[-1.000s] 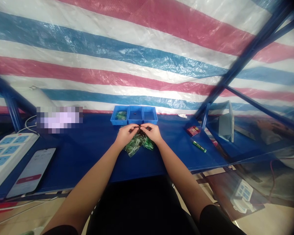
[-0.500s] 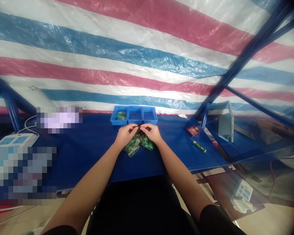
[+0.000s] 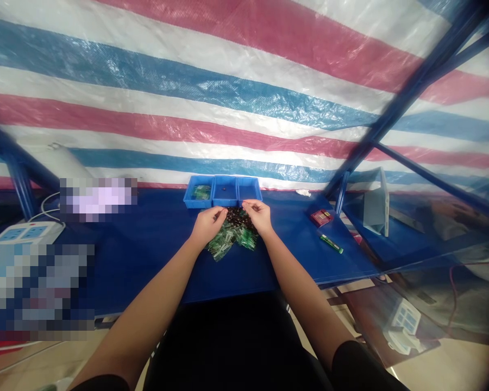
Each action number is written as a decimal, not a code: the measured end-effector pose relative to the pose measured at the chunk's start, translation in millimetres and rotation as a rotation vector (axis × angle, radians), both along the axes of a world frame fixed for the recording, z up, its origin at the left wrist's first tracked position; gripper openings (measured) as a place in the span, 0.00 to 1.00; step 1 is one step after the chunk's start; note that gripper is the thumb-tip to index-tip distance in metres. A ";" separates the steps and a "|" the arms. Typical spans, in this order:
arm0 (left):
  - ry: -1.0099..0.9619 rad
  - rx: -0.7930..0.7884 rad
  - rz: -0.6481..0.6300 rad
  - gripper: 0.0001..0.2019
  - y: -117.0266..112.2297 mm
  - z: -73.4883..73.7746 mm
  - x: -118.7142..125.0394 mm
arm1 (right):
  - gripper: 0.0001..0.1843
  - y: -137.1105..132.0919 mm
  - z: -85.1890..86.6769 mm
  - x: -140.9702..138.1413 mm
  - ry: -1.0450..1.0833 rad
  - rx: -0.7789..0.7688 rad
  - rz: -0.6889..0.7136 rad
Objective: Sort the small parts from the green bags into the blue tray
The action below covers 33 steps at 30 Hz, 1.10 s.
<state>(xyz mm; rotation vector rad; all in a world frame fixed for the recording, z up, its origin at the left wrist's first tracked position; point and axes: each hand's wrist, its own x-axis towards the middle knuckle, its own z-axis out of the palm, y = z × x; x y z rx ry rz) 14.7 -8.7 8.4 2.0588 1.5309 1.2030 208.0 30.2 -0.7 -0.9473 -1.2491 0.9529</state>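
Observation:
On the blue table (image 3: 146, 255) lies a heap of small green pieces (image 3: 227, 240) with a cluster of small dark pieces (image 3: 237, 216) behind it. My left hand (image 3: 207, 224) rests at the heap's left edge, fingers pinched on something too small to name. Over the dark cluster, my right hand (image 3: 259, 214) is lifted toward the bins with thumb and fingers pinched together. Three blue bins (image 3: 223, 191) stand in a row just beyond. The left bin holds green pieces, and a dark speck lies in the middle one.
A white power strip (image 3: 20, 234) lies at the far left. A red box (image 3: 321, 216) and a green pen-like object (image 3: 331, 243) lie to the right. Blue frame posts (image 3: 375, 136) rise at the right, and a striped tarp hangs behind the table.
My hands have drawn apart. The right hand moved up and right toward the bins, uncovering the dark cluster; the left hand stayed nearly in place.

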 end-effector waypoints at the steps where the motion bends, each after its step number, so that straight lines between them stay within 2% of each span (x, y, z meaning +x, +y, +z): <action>1: 0.001 0.000 -0.001 0.17 0.0 -0.1 0.0 | 0.17 1.2 -0.2 1.4 0.004 -0.002 -0.029; 6: 0.010 -0.010 -0.016 0.17 -0.4 0.5 -0.3 | 0.19 8.3 -5.5 8.1 0.037 -0.040 -0.123; 14: 0.022 -0.005 -0.001 0.17 -1.2 1.4 0.7 | 0.19 9.8 -5.8 9.1 0.050 -0.068 -0.100; 16: 0.017 0.001 0.002 0.17 -1.6 2.1 0.8 | 0.18 10.0 -7.4 11.3 -0.035 -0.068 -0.115; 19: 0.012 0.000 -0.007 0.18 -2.3 3.3 1.0 | 0.14 9.7 -11.8 15.1 -0.288 -0.026 -0.118; 22: 0.010 -0.005 -0.008 0.18 -2.6 3.5 1.1 | 0.10 7.3 -14.3 15.1 -0.575 0.077 -0.051; 25: 0.008 -0.010 -0.006 0.17 -2.2 2.7 1.1 | 0.12 4.9 -14.2 11.6 -0.745 0.206 0.003; 29: 0.017 -0.014 -0.001 0.18 -2.0 2.5 1.1 | 0.11 5.4 -15.5 9.4 -0.798 0.223 0.041; 33: 0.027 -0.013 -0.013 0.18 -2.3 3.3 0.9 | 0.11 6.8 -18.1 10.3 -0.721 0.219 0.028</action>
